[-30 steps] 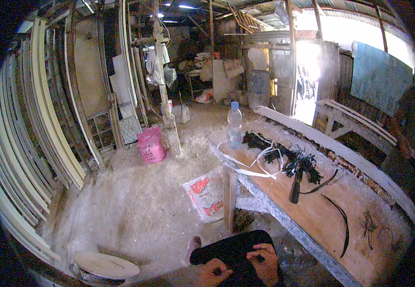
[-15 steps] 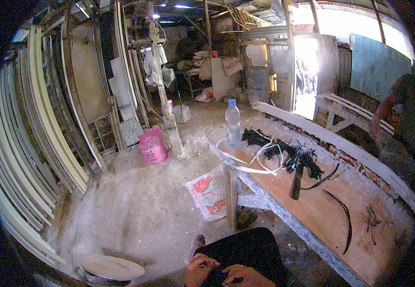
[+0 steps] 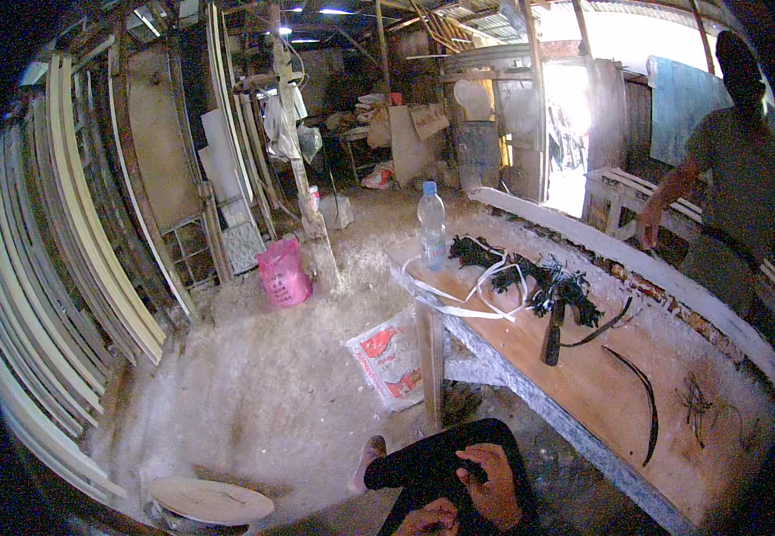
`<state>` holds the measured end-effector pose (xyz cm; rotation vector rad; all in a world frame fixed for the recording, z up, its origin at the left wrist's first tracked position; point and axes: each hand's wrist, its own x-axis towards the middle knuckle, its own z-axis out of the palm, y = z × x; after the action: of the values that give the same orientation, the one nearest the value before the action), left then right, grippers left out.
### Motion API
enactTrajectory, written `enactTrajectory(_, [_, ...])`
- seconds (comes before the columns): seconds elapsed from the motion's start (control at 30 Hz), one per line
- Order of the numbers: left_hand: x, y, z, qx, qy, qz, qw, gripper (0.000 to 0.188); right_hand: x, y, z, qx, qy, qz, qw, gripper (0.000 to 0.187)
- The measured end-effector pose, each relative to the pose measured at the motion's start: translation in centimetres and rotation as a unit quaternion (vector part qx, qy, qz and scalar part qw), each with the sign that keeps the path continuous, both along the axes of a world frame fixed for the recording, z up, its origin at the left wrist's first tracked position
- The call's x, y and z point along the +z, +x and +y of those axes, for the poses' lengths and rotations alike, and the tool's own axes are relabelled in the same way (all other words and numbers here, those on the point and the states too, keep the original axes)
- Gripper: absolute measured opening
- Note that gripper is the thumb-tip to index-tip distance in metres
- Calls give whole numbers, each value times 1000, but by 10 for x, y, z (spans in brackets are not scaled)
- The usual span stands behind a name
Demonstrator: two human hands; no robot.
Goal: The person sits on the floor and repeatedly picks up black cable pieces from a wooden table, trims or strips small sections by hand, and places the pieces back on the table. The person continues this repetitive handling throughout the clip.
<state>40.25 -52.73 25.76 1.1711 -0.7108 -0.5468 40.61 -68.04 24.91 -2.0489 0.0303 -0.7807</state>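
Low over my black-trousered lap, my left hand (image 3: 429, 518) is closed with its fingers curled in. My right hand (image 3: 493, 482) is closed above my thigh, fingers bent around something dark that blends into the trousers (image 3: 405, 466). What either hand holds is too dark and small to make out. To the right, on the wooden table (image 3: 575, 402), lie shaggy black bundles (image 3: 477, 254), a dark handle-like piece (image 3: 551, 341), a curved black strip (image 3: 642, 402) and a looped white strap (image 3: 472, 308). A clear bottle with a blue cap (image 3: 432, 228) stands at the far corner.
A co-worker (image 3: 732, 179) stands beyond the table at right. Thin dark strands (image 3: 697, 411) lie on the tabletop. On the floor are a printed sack (image 3: 389, 362), a pink sack (image 3: 284, 272) and a round board (image 3: 211, 502). Long boards (image 3: 92, 214) lean at left.
My right hand has risen and moved right over my thigh. My left hand has shifted right and down. The co-worker has straightened up from a bent posture.
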Motion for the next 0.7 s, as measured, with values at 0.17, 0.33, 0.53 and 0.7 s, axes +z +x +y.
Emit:
enactTrajectory(0.17, [0, 3, 8, -30, 20, 36, 999, 32, -10, 5, 8, -2, -73, -24, 997, 9])
enactTrajectory(0.33, [-11, 11, 26, -29, 85, -30, 996, 18, -9, -3, 1, 40, 44, 90, 994, 9])
enactTrajectory(0.53, [-27, 52, 61, 215, 183, -187, 941, 11, 1, -25, 2, 163, 74, 181, 967, 13])
enactTrajectory(0.7, [-25, 65, 85, 244, 287, -157, 913, 11, -6, -31, 29, 198, 12, 100, 975, 13])
